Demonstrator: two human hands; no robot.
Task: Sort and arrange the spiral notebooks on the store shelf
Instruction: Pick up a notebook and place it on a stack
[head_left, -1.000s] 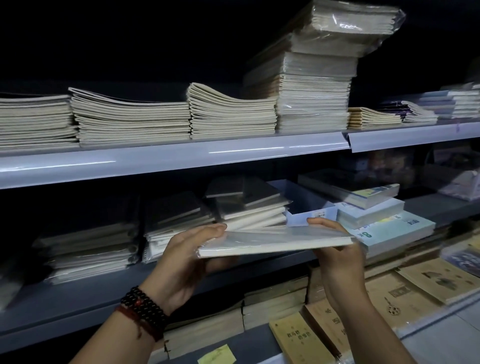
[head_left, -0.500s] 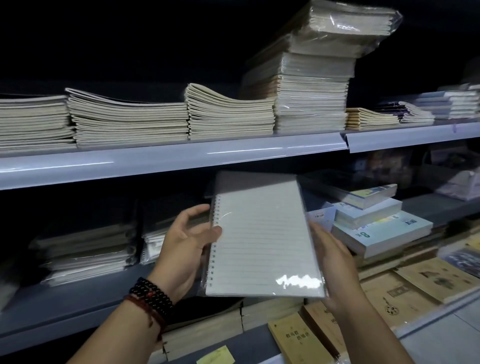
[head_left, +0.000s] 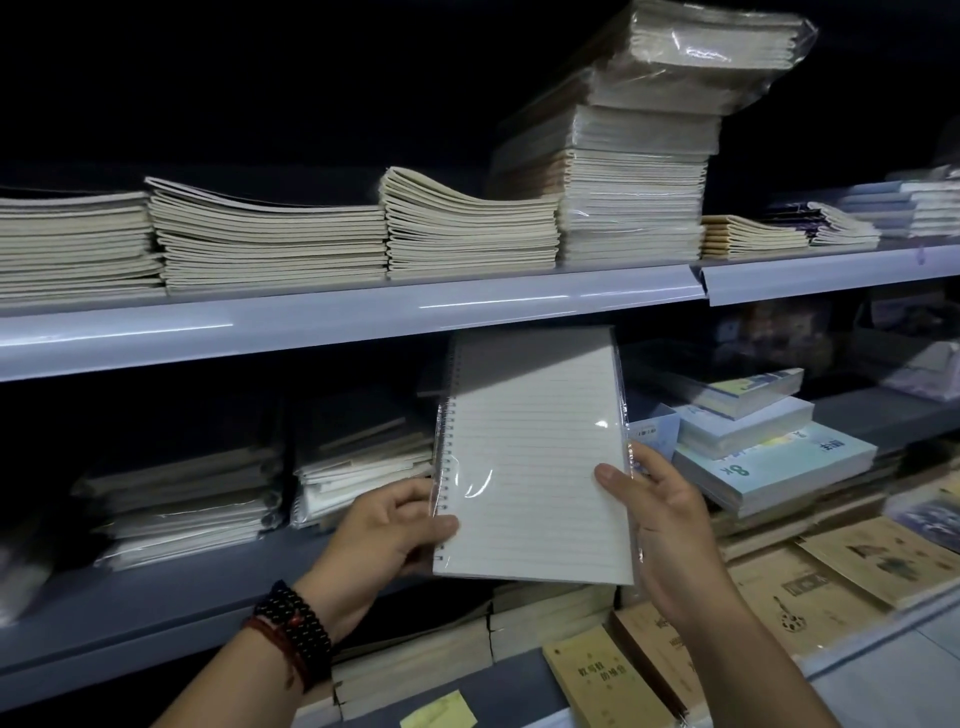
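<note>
Sorting judged incomplete: one wrapped spiral notebook (head_left: 530, 457) is held upright, not yet shelved, left hand (head_left: 384, 525) pinching its coil edge and right hand (head_left: 660, 514) gripping the opposite edge, with uneven stacks (head_left: 358, 467) at its 9 o'clock on the middle shelf (head_left: 156, 603).

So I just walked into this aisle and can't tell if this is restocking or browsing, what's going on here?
A person is holding one plastic-wrapped white lined spiral notebook upright in front of the grey middle shelf. The left hand, with dark bead bracelets at the wrist, pinches the notebook's spiral-bound edge, and the right hand holds the opposite edge. The notebook is not on any pile yet. On that shelf, behind it to the left, lie stacks of similar wrapped notebooks.
</note>
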